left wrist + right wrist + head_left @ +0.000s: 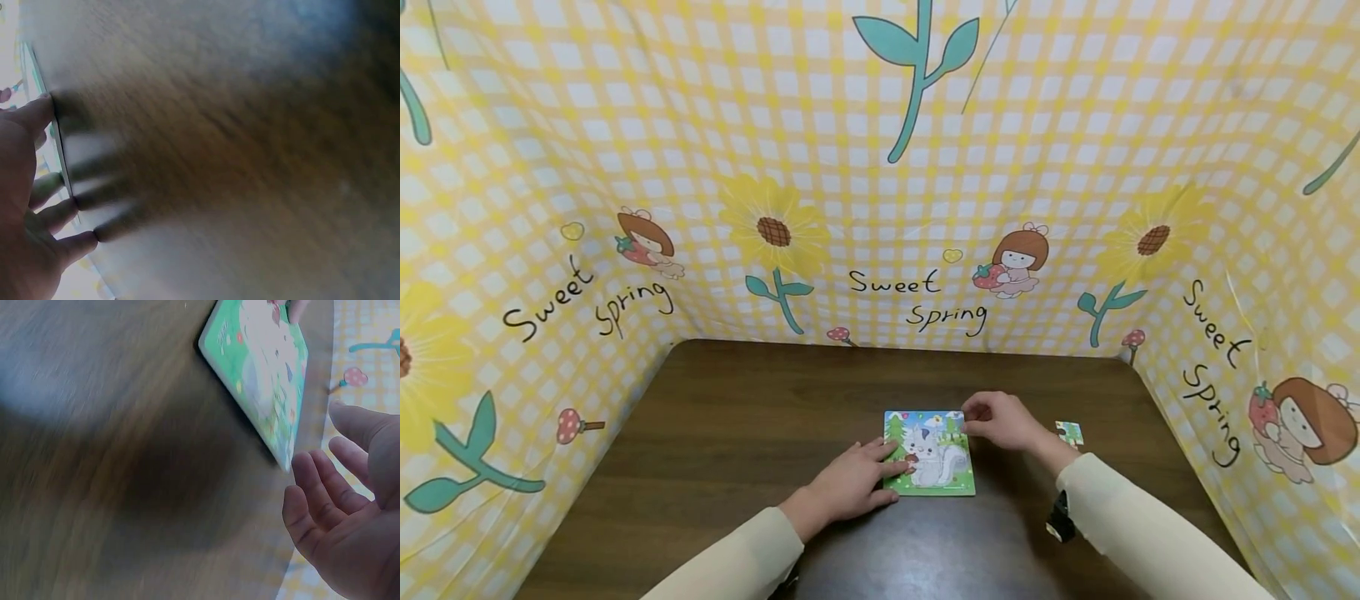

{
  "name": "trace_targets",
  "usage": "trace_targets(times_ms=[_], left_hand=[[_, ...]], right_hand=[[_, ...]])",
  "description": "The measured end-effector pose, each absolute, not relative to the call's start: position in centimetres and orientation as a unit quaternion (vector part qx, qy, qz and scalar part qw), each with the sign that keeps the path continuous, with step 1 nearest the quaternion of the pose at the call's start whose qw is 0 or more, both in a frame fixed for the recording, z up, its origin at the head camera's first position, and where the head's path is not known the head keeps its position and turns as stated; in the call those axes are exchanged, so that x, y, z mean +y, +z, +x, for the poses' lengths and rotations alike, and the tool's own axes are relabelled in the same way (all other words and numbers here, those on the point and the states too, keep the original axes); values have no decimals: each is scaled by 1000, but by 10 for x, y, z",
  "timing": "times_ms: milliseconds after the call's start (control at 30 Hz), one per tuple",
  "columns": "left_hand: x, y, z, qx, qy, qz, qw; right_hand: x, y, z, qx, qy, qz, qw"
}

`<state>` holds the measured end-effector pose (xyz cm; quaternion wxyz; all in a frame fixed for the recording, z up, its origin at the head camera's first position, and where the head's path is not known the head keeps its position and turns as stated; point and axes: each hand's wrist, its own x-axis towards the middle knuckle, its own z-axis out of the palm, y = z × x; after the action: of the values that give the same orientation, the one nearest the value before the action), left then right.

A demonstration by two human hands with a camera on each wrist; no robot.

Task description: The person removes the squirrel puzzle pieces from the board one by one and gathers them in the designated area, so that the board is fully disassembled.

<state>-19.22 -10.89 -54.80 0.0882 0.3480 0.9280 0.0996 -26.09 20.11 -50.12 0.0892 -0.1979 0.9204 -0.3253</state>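
Note:
A square jigsaw puzzle [934,482] with a grey-white squirrel on green lies on the brown table. My left hand [850,481] rests at its left edge, two fingers reaching onto the picture and the thumb at the lower left. In the left wrist view, the fingers [59,215] are spread along the board's edge. By the upper right corner is my right hand [1000,419], fingers loosely bent. The right wrist view shows its thumb [359,425] apart from the fingertips, nothing held between them, close beside the corner of the puzzle [250,375].
Right of the puzzle, partly behind the right forearm, lie loose puzzle pieces [1070,432]. A yellow checked cloth [917,208] with flowers and "Sweet Spring" lettering walls in the dark wooden table [760,400] at the back and both sides.

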Motion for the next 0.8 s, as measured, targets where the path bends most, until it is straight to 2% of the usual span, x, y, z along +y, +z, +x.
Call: trace_targets(times_ms=[367, 600, 800], left_hand=[[-106, -538, -192, 928, 56, 362, 71], [-102, -538, -195, 929, 84, 342, 113], [-97, -543, -197, 933, 69, 333, 115]], right_hand=[[163, -518, -265, 918, -329, -192, 111], [154, -522, -264, 920, -333, -170, 116], [149, -521, -264, 925, -331, -151, 107]])
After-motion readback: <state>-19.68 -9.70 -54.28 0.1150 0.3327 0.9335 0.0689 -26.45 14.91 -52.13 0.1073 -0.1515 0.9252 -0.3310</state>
